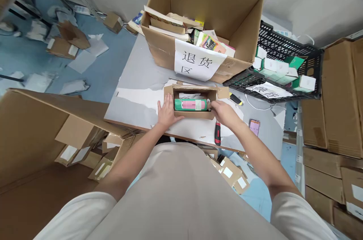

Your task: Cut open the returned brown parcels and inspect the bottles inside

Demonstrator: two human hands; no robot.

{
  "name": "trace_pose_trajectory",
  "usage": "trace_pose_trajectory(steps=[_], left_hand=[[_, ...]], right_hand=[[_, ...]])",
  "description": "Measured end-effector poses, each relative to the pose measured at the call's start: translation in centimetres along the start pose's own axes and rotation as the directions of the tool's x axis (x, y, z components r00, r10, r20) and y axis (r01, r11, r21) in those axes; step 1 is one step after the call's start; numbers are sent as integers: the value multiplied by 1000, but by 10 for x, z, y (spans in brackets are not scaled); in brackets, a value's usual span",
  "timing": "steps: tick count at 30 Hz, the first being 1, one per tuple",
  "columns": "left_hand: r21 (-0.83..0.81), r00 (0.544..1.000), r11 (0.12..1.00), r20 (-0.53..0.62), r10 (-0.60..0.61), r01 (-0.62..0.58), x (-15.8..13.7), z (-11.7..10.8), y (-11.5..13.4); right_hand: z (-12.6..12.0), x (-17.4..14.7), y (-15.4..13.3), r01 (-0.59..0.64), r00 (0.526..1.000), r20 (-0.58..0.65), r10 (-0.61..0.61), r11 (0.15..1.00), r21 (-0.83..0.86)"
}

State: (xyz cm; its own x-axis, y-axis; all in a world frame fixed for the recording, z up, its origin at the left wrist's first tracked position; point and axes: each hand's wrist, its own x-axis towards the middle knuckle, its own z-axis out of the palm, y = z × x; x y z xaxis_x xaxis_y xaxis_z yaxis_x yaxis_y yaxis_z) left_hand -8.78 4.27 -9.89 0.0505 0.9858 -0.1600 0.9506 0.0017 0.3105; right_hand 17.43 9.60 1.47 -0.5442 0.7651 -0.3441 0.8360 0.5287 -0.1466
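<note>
Grey worktop [133, 77] supports an open carton [195, 114]; a slim box [190, 105] lies inside along the near wall. Presumably light, stiff and dentable, the slim box suits holding by both ends. Colour: green, pink elongated motif. Left hand [167, 112]: fingers slightly apart on the carton's left end. Right hand [222, 111]: fingers bent at the right end; clamping cannot be determined.

Two open brown cardboard boxes [163, 51] [195, 115] on the grey surface [133, 77]. One oblong green-and-pink package [190, 105]. One black plastic crate [303, 95].
</note>
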Motion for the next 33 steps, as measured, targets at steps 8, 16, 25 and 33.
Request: trace_pose_trajectory(steps=[8,16,25,33], left_hand=[[-31,999,999,1,38,-38,4,10,-9],[-62,998,996,15,58,-57,4,11,-11],[-76,998,995,-1,61,-60,6,12,-12],[-87,996,993,27,85,-82,8,11,-10]], right_hand=[[56,102,-6,-23,923,369,105,976,-218],[51,107,-14,54,959,284,20,967,-249],[66,159,-64,463,837,375,-400,882,-93],[76,160,-47,433,843,428,-326,884,-179]])
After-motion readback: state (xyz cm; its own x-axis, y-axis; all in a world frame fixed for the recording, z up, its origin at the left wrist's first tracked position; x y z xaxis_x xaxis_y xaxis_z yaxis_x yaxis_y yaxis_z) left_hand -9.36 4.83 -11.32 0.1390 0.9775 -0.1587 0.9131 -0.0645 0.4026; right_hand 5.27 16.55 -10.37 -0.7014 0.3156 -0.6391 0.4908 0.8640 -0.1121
